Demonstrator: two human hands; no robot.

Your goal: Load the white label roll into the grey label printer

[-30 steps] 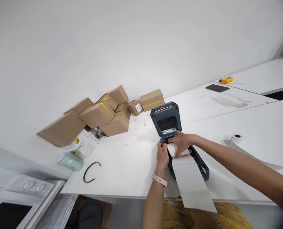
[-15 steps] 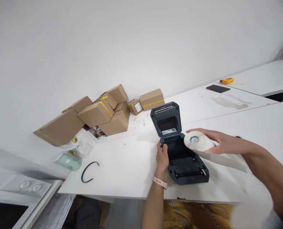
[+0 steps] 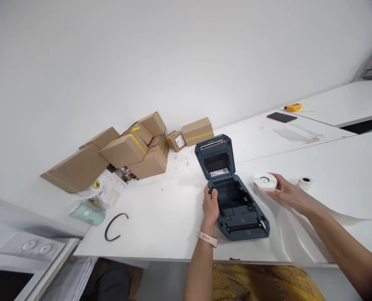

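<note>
A dark label printer (image 3: 242, 209) stands on the white table with its lid (image 3: 215, 156) raised and its inner bay exposed. My left hand (image 3: 211, 205) grips the printer's left side near the hinge, thumb over the edge. To the right of the printer, my right hand (image 3: 284, 192) has its fingers around a white label roll (image 3: 264, 182), which shows a pale blue-edged core. A loose strip of white paper (image 3: 286, 234) trails from the roll toward the table's front edge. Behind my right wrist is a small white roll (image 3: 305, 182) with a dark core.
Cardboard boxes (image 3: 123, 150) are piled against the wall at the left. A black curved band (image 3: 106, 228), a green cylindrical pouch (image 3: 87, 213) and plastic-wrapped items (image 3: 110, 188) lie near the left end. Farther right are a black phone-like slab (image 3: 281, 117) and a yellow tape measure (image 3: 293, 107).
My right hand has carried the label roll away from above the printer, rightward and down beside it. The small roll behind is now uncovered. My left hand keeps its hold on the printer.
</note>
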